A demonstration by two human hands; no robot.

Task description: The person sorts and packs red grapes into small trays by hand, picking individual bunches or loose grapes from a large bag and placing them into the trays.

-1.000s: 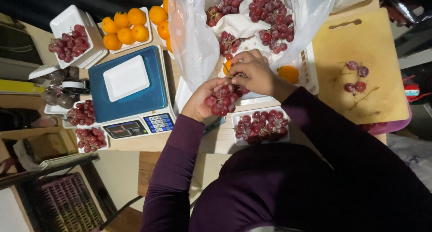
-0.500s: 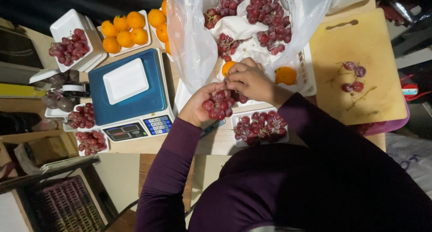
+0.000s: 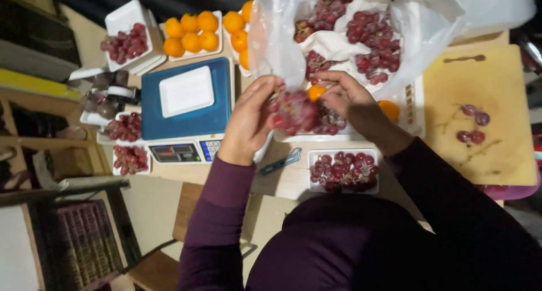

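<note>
Red grapes (image 3: 129,39) are seen in a white tray at the far left, near a blue scale (image 3: 189,107) that carries an empty tray (image 3: 186,91). A blurred bunch of grapes (image 3: 293,111) is held by the left hand (image 3: 251,121), its fingers curled around it, over a white tray (image 3: 316,137). The bunch is touched by the half-closed right hand (image 3: 347,96), just below a plastic bag (image 3: 350,31). Loose grapes (image 3: 473,124) are left on a cutting board (image 3: 485,116).

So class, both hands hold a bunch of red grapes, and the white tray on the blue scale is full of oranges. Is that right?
Not quite. In the head view the white tray on the blue scale is empty. Both hands, left and right, do hold the bunch of red grapes.
</note>
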